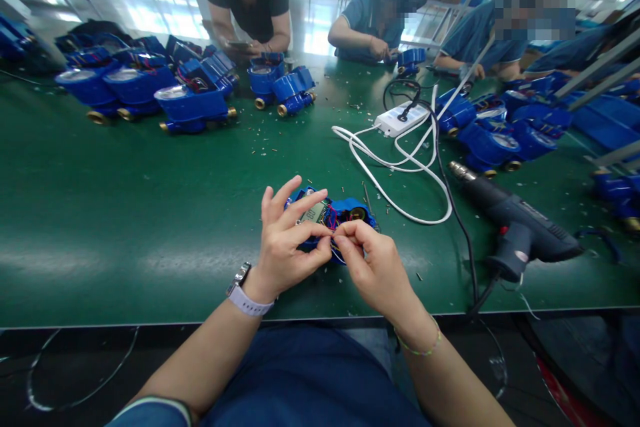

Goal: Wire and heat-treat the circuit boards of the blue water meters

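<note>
A blue water meter (pixel 353 205) with its housing open lies on the green table in front of me. Its grey display and red and dark wires show between my hands. My left hand (pixel 293 237) pinches thumb and index finger together over the meter's near side, the other fingers spread upward. Right beside it, my right hand (pixel 370 260) also pinches, its fingertips almost touching the left ones. Thin wires (pixel 338 253) run out under the fingertips. Whatever is between the fingertips is too small and covered to make out, though it sits at the wires.
A dark heat gun (pixel 515 220) lies at the right, its black cord beside it. A white power strip (pixel 403 119) with a looped white cable lies further back. Several blue meters (pixel 193 103) stand at the left, more at the right (pixel 493 140). Co-workers (pixel 367 23) sit opposite.
</note>
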`<act>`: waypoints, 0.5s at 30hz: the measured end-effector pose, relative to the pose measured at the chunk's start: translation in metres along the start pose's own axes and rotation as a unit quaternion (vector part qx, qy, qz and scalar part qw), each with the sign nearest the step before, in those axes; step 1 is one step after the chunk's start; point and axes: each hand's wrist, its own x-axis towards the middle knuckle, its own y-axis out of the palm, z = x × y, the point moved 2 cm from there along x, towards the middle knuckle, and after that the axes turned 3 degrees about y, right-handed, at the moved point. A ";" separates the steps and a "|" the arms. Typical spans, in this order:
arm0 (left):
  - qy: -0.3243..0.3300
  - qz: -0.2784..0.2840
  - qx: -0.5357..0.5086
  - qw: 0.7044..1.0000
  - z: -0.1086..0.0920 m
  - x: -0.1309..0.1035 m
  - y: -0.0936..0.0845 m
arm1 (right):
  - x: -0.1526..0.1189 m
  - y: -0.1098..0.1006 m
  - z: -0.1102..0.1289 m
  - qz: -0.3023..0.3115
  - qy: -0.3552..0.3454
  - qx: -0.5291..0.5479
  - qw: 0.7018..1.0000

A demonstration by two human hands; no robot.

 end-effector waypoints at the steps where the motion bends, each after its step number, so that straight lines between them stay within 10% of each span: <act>1: 0.000 0.001 0.000 1.000 0.000 0.000 0.000 | 0.000 0.000 -0.001 0.002 0.005 0.009 1.000; 15: 0.086 0.100 0.002 0.991 0.021 -0.005 -0.012 | -0.002 -0.011 -0.009 -0.027 0.025 0.064 0.997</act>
